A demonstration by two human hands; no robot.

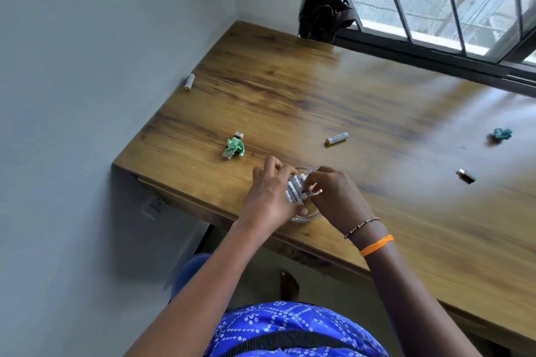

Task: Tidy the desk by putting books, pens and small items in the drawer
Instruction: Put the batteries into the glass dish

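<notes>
both hands meet over a glass dish [307, 216] at the desk's [319, 95] near edge. the left hand [269, 197] curls round a bundle of white batteries [295, 191]; the right hand [333, 194] pinches one of them from the other side. loose batteries lie mid-desk [336, 138] and by the wall [189, 82]. green paper [234, 147] sits left, blue paper [501, 134] far right.

- glass dish [311, 217] mostly hidden under both hands
- small dark item [466, 176] blurred, possibly a USB stick
- desk [319, 90] cut off at right edge
- drawer front barely visible
</notes>
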